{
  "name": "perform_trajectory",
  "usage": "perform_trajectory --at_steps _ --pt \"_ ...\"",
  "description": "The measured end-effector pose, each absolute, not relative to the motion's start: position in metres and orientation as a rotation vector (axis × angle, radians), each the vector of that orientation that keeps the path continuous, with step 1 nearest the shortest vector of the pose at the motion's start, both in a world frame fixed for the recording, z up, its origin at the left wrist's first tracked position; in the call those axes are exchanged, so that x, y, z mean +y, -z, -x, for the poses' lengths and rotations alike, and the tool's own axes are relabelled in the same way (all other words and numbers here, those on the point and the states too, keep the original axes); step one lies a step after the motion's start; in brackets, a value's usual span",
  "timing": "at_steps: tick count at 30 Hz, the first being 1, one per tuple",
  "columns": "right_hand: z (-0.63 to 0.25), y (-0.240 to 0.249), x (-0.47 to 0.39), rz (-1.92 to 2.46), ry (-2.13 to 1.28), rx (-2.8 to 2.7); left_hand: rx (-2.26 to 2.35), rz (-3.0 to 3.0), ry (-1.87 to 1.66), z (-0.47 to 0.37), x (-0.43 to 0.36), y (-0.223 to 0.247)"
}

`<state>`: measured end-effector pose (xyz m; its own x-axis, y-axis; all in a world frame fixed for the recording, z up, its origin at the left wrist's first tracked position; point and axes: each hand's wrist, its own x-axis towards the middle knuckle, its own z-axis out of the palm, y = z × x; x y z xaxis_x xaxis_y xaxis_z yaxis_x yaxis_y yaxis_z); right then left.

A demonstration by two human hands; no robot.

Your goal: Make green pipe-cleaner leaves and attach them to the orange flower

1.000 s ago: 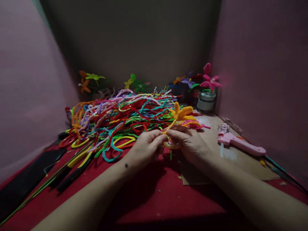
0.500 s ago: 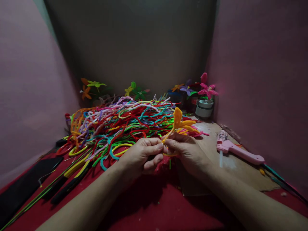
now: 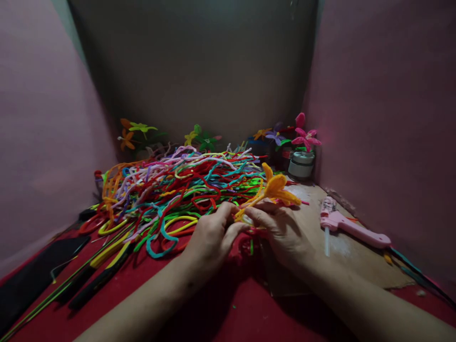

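Note:
An orange pipe-cleaner flower (image 3: 276,186) points up and to the right, its stem running down between my two hands. My left hand (image 3: 215,235) pinches the lower end of the stem between thumb and fingers. Closed round the same stem, just below the petals, is my right hand (image 3: 276,228), its back towards me. A loop of orange pipe cleaner shows between the fingertips. Behind my hands lies a large pile of many-coloured pipe cleaners (image 3: 192,175).
A pink glue gun (image 3: 356,229) lies on a brown board (image 3: 359,268) at the right. Yellow-black pliers (image 3: 103,270) and a black flat object (image 3: 39,266) are at the left. Behind stand finished flowers, a pink one (image 3: 307,138) in a grey pot (image 3: 301,164).
The orange flower has tilted over to the right and its petals have turned. My left hand has rolled over, with its back now more in view; both hands still hold the stem.

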<state>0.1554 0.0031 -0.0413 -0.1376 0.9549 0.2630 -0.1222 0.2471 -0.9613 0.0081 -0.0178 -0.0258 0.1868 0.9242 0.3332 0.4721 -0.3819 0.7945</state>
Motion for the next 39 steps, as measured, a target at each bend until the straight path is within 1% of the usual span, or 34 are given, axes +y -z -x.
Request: perform_trajectory --at_steps 3,7,10,13,18,22,25,28,31,34,36,39 --pt "-0.155 0.044 0.003 0.878 -1.186 -1.41 1.314 -2.093 -1.167 -0.008 -0.019 0.032" --pt "-0.156 0.038 0.001 0.829 -1.245 -1.464 1.308 -1.86 -1.08 -0.007 -0.019 0.025" --pt "-0.156 0.034 -0.001 0.784 -1.412 -1.441 1.253 -1.678 -1.041 -0.008 -0.018 0.017" --pt "-0.155 0.038 0.001 0.694 -1.62 -1.34 1.163 -1.478 -0.99 -0.008 -0.015 0.015" --pt "-0.153 0.049 0.005 0.572 -1.685 -1.079 0.916 -1.143 -0.873 -0.001 -0.009 0.02" --pt "-0.151 0.046 0.003 0.557 -1.783 -0.922 0.783 -0.984 -0.705 0.003 -0.007 0.021" --pt "-0.152 0.044 0.002 0.589 -1.768 -0.933 0.808 -1.087 -0.689 0.002 -0.008 0.02" --pt "-0.154 0.045 0.003 0.654 -1.635 -1.005 0.996 -1.358 -0.745 -0.002 -0.011 0.019" --pt "-0.154 0.045 0.002 0.718 -1.481 -1.075 1.214 -1.652 -0.923 -0.007 -0.015 0.023" --pt "-0.153 0.044 -0.001 0.746 -1.412 -1.098 1.288 -1.842 -1.071 -0.011 -0.018 0.027" --pt "-0.152 0.042 -0.001 0.753 -1.417 -1.12 1.259 -1.748 -1.04 -0.011 -0.017 0.027" --pt "-0.152 0.042 0.001 0.709 -1.494 -1.148 1.118 -1.443 -0.927 -0.008 -0.014 0.024"
